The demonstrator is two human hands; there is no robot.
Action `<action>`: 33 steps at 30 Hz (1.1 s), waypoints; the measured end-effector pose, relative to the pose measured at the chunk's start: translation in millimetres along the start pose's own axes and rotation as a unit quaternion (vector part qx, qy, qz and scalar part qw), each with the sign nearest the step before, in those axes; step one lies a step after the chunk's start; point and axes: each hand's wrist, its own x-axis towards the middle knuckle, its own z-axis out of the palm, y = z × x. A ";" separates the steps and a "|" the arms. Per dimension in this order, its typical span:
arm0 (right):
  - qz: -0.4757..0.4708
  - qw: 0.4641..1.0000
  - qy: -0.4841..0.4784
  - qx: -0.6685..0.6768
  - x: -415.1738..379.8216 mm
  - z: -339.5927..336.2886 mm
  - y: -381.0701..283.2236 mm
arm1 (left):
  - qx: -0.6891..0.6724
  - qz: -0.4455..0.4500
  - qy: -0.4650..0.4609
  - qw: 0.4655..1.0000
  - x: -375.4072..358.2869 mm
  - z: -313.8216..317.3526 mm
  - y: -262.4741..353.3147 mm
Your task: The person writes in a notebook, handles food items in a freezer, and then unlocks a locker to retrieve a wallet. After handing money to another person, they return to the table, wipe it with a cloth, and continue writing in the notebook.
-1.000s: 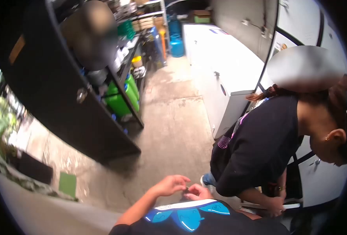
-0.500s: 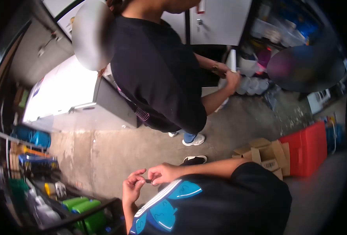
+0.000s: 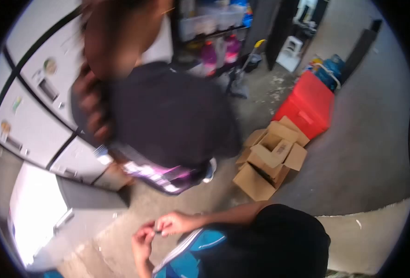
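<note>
A small dark object [image 3: 157,232], its material and exact form too small to be told, is held in mid-air in front of the black T-shirt with blue and white print [image 3: 212,241]. It appears to be pinched between thumb and fingers by the left hand [image 3: 142,238] on one side and by the right hand [image 3: 175,223] on the other, with the fingertips of both close together; finer finger placement is blurred. No surface is seen to support the object, so sound handling is judged to depend on the grip alone. The piece should be steadied by one pinch while only slight movements are made with the other, and neither should be released until the opposite one is secure. Pressure should be light and even, since so small a piece could be squeezed out and lost on the grey concrete floor [image 3: 114,241]. The elbows are best held near the torso, so that tremor is reduced. Clearance should be allowed from the person in a dark top [image 3: 168,116], by whom the space ahead is occupied, and any step should be checked against the open brown cardboard boxes [image 3: 256,183] and the red plastic container [image 3: 306,104] beyond them.
</note>
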 end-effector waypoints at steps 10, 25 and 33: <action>0.060 0.986 0.139 0.076 81.0 -1.1 24.6 | -0.035 -0.063 -0.064 0.995 66.1 -83.5 -26.1; 0.003 0.920 0.389 -0.046 245.7 -178.5 235.4 | -0.063 -0.229 0.021 0.971 278.8 -197.6 -285.7; -0.068 0.899 0.421 -0.094 341.4 -324.1 395.9 | -0.125 -0.150 0.108 0.975 384.1 -149.1 -441.4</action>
